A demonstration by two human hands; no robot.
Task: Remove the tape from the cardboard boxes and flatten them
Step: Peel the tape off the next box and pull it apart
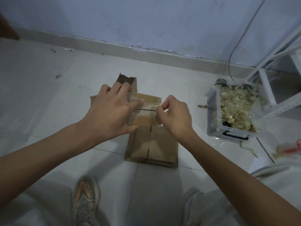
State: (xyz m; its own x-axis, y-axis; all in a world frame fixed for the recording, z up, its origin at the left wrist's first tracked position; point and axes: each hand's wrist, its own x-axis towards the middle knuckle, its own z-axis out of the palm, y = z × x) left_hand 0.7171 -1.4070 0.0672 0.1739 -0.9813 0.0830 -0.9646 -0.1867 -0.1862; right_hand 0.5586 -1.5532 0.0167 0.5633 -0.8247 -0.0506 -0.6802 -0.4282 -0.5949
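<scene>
On floor, mid-tile: box pinned under flat left hand; tape pinched in right hand, part peeled. Flattened stack done beneath. Bin filled with tape.

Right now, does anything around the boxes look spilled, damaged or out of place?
Yes. Crumpled tape overflows the clear bin, with a strand trailing onto the floor. Paint along the wall base is chipped, and small debris dots the tiles.
</scene>
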